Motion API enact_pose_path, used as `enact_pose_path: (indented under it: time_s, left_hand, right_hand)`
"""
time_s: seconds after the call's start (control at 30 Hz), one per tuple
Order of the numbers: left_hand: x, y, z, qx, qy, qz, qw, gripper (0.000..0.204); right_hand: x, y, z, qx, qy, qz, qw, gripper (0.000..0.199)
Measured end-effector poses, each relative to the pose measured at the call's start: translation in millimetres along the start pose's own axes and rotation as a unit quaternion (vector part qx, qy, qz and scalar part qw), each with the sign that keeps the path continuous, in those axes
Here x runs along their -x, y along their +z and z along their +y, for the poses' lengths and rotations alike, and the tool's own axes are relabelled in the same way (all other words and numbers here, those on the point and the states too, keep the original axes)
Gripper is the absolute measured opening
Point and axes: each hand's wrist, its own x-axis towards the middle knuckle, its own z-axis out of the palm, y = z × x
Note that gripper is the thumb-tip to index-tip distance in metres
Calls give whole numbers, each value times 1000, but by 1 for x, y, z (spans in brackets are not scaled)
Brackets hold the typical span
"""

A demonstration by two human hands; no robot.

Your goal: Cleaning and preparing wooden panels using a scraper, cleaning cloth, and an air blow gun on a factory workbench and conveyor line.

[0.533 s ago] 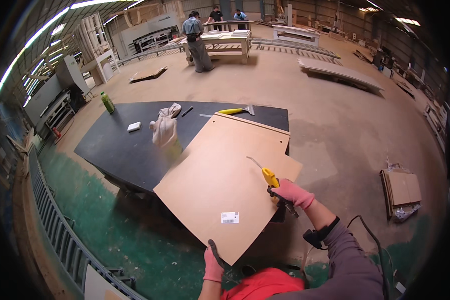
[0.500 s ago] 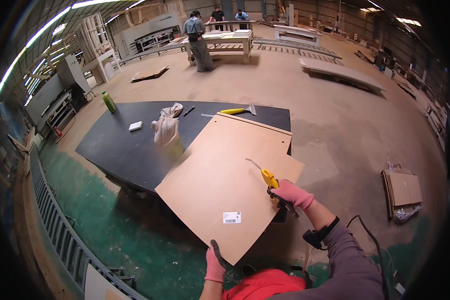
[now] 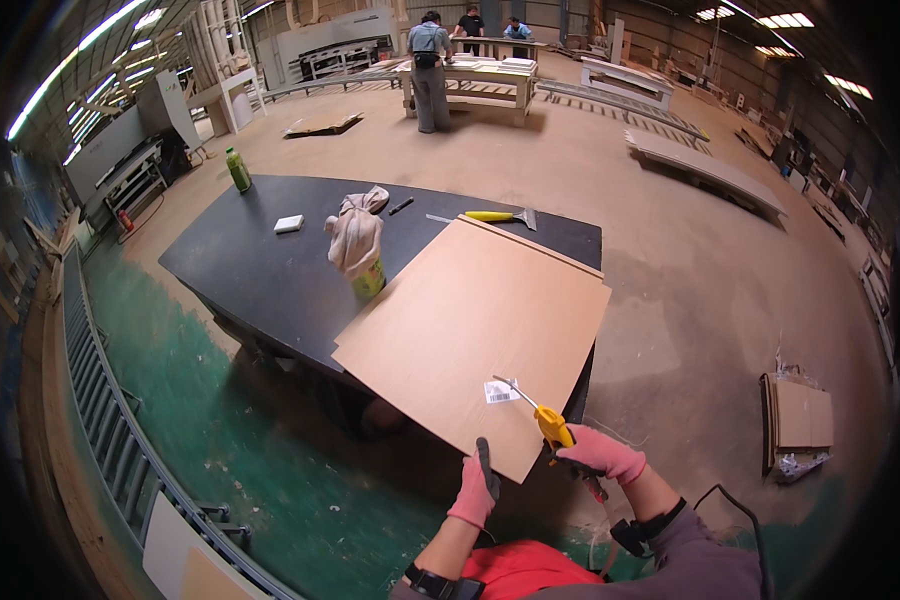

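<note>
A light wood panel (image 3: 470, 330) lies over the near right part of the dark table (image 3: 260, 250), its near corner jutting past the edge. Another board (image 3: 540, 245) shows beneath its far edge. My left hand (image 3: 476, 488), in a pink and dark glove, pinches the panel's near edge, thumb on top and fingers hidden below. In my gloved right hand (image 3: 602, 453) is a yellow air blow gun (image 3: 552, 426). Its thin nozzle points to the far left, in front of a white label (image 3: 501, 391) on the panel.
On the table are a cloth (image 3: 356, 235) draped over a green container (image 3: 368, 282), a white block (image 3: 289, 224), a green bottle (image 3: 238, 170), a dark pen (image 3: 401, 205) and a yellow-handled scraper (image 3: 500, 216). A roller conveyor (image 3: 110, 410) runs left. Flattened cardboard (image 3: 800, 412) lies right. People work behind.
The panel has turned and now sits more squarely over the board below. My right hand has brought the blow gun nearer me, toward the label. My left hand still grips the edge.
</note>
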Motion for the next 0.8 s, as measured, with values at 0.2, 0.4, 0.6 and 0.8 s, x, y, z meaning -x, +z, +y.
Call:
enact_pose_path:
  time_s: [0.2,0.4,0.6,0.8]
  left_hand:
    - [-34,14,19,160,-175,-73,969,50]
    - [-23,-26,4,169,-179,-114,962,62]
    - [44,-147,-21,455,-85,-52,885,57]
    - [136,-269,-59,596,89,148,784,37]
  right_hand:
    - [15,13,10,-60,-10,-19,998,36]
    - [15,26,-13,-117,25,-20,993,35]
    - [2,117,-36,15,30,-194,980,35]
    - [-7,271,-61,131,61,-443,885,41]
